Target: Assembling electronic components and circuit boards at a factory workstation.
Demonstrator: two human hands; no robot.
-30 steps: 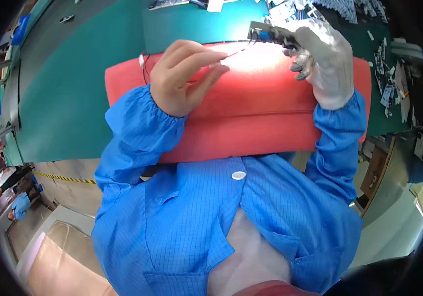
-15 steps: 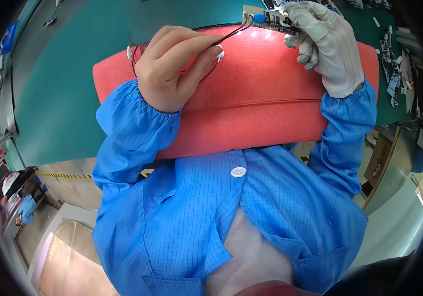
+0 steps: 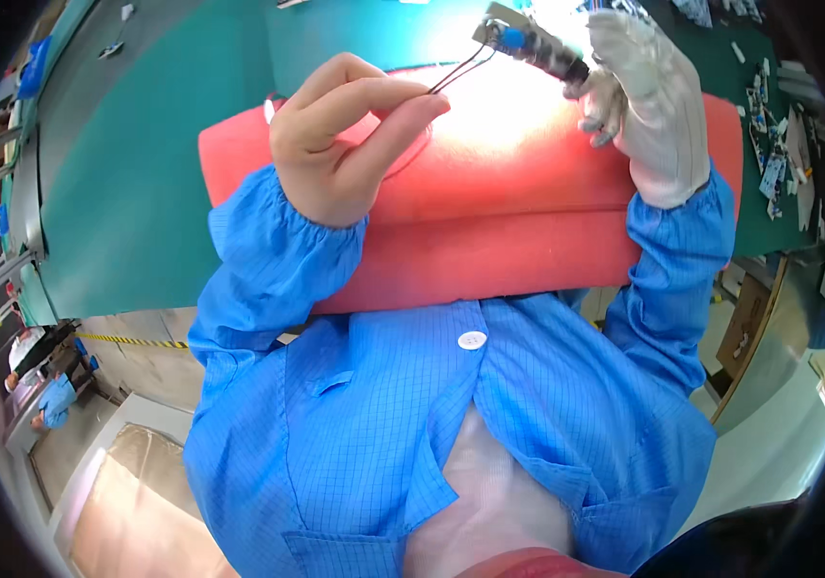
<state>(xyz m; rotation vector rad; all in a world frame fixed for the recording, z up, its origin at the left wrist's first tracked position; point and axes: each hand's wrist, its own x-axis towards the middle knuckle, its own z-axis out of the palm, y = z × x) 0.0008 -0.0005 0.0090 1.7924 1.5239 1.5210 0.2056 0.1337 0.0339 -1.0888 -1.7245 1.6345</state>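
Left hand pinches 2 wires; right hand, well apart, grips circuit board near far edge of red pad.

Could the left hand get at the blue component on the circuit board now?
Probably yes: nothing seems to cover the blue component, and the gloved right hand holds the circuit board near its other end. The left hand is close, though it pinches dark wires.

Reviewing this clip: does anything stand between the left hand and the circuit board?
Nothing visible blocks it. Only the dark wires, pinched in the left hand, span the gap to the circuit board, held in the gloved right hand.
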